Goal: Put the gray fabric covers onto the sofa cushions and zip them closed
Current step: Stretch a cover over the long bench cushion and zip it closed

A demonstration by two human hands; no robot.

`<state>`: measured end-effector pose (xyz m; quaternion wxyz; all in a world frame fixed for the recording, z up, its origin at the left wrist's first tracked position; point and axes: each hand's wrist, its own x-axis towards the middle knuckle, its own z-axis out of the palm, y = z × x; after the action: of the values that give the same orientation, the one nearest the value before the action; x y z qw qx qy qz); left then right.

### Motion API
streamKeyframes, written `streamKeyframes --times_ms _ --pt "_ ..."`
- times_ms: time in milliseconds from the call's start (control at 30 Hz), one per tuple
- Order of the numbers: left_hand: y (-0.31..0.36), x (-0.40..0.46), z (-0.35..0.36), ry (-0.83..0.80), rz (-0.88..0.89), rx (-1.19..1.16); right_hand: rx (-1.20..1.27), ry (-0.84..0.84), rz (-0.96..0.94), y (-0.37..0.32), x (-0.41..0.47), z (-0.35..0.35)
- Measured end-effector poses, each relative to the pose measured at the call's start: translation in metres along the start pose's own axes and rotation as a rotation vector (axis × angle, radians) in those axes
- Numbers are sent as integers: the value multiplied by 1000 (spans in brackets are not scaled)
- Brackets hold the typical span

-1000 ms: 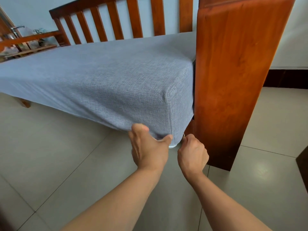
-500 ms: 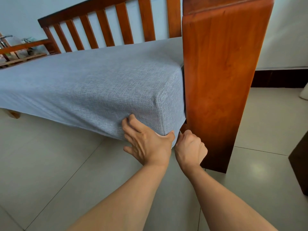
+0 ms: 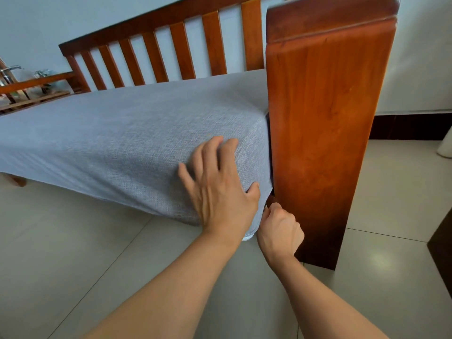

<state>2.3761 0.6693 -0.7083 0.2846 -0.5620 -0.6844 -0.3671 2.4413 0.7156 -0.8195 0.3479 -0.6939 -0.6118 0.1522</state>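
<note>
The gray cover (image 3: 117, 143) was stretched over the long cushion that lay on the wooden sofa frame (image 3: 325, 123). The left hand (image 3: 220, 189) lay flat on the front corner of the cushion, its fingers (image 3: 208, 152) straight and spread on the fabric, the thumb hooked around the corner edge. The right hand (image 3: 281, 231) was just below that corner, beside the armrest panel, fingers curled and pinching something small at the cover's lower edge; what it was could not be seen clearly.

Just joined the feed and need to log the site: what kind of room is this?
Probably a home living room: a slatted reddish-brown wooden sofa frame holds a long cushion in a gray woven fabric cover, over pale glossy floor tiles and plain light walls.
</note>
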Motion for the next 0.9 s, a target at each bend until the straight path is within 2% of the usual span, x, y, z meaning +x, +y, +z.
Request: streamKeyframes --times_ms 133,200,267,333,433,500,567,733,900 --pt "-11 -18 -4 99 -97 -181 18 -13 9 0 -1 -1" --pt "-18 -38 -6 101 -224 -238 16 -16 20 0 -1 -2" --pt "-22 -58 -4 -1 -471 -257 17 -19 29 -2 -3 -2" --pt "-22 -69 2 -190 -818 -362 12 -18 34 -3 -4 -3" --pt "-14 -69 12 -416 -1354 -755 -1 -13 24 -3 -5 -4" --pt "-5 -67 15 -475 -1523 -1008 -5 -14 22 -3 -6 -5" --pt "1 -65 17 -465 -1568 -1111 -8 -15 17 -2 -6 -4" --pt "3 -66 29 -358 -1646 -1083 -26 -19 -16 2 -6 -3" --pt "-8 -70 30 -380 -1549 -968 -82 -18 -71 7 -7 -3"
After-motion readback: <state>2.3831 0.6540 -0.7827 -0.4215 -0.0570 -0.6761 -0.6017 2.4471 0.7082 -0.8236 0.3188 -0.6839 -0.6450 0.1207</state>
